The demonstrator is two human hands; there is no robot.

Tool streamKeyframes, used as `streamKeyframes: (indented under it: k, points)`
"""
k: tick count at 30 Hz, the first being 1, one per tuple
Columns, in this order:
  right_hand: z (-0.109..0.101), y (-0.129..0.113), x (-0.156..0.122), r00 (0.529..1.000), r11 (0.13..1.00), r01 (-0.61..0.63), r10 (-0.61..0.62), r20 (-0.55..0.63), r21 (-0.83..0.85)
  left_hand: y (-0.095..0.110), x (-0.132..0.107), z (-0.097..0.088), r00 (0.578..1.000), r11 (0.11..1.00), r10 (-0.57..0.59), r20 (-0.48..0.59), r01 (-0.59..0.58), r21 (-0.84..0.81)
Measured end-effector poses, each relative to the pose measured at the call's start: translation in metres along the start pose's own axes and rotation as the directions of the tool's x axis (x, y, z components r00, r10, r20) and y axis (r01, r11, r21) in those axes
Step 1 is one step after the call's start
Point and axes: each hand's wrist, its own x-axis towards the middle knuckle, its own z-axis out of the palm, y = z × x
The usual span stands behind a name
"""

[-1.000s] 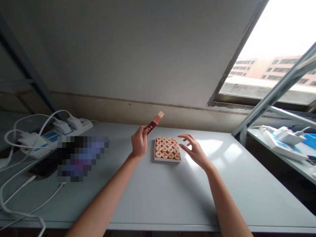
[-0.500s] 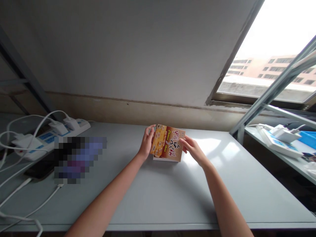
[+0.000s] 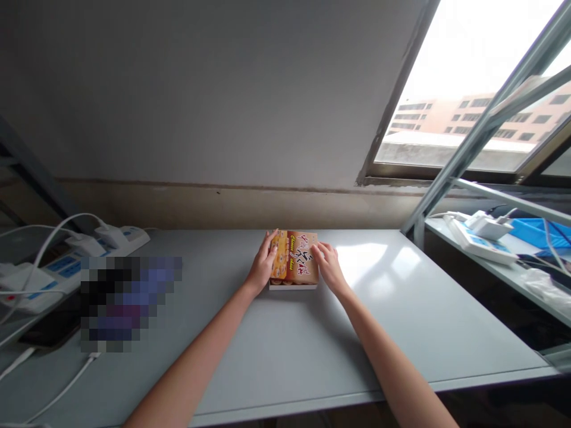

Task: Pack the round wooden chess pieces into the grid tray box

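Down comes the lid: since the last look it has dropped from a tilted hold between the hands to lying flat on its base! That's one printed cardboard lid [image 3: 294, 257], orange and yellow, with red and black Chinese lettering across the top, sitting on one white box base [image 3: 292, 286]. A thin strip of round wooden chess pieces [image 3: 276, 282] peeks out at the near edge, too little to count. Two hands are on it: the left hand [image 3: 263, 264] has its fingers pressed together along the lid's left edge, and the right hand [image 3: 328, 266] has its fingertips [image 3: 317, 249] slightly spread against the right edge. The lid sits right between them, touching both. Well left of the box there's one power strip [image 3: 107, 241] with white plug adapters, plus a pixelated blur [image 3: 129, 303] too smeared to name. Well right of it, on a shelf [image 3: 521, 258], a second power strip [image 3: 479, 246] sits beside a blue tray [image 3: 533, 233]. Under the box, a pale grey table [image 3: 357, 356].
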Motion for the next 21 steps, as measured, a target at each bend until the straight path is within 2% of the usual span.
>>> streamKeyframes:
  k: [4, 7, 10, 16, 21]
  points:
    - [0.007, 0.009, 0.003, 0.997, 0.993, -0.033, 0.026, 0.068, 0.113, -0.005, 0.003, -0.002, 0.996, 0.997, -0.076, 0.042, 0.076, 0.008]
    - [0.014, 0.013, 0.001, 0.976, 0.984, -0.132, 0.108, 0.188, 0.123, -0.012, 0.005, -0.005, 0.993, 0.990, -0.104, 0.051, 0.098, 0.101]
    - [0.022, 0.014, -0.003, 0.956, 0.981, -0.137, 0.094, 0.276, 0.141, -0.018, 0.003, -0.004, 0.991, 0.974, -0.114, 0.070, 0.098, 0.205]
    - [0.030, 0.017, -0.004, 0.962, 0.984, -0.062, 0.014, 0.272, 0.168, -0.025, -0.004, 0.005, 0.996, 0.949, -0.052, 0.078, 0.025, 0.315]
    - [0.029, 0.015, -0.003, 0.966, 0.998, -0.047, 0.035, 0.256, 0.039, -0.026, -0.004, 0.007, 0.999, 0.961, -0.030, 0.029, 0.021, 0.277]
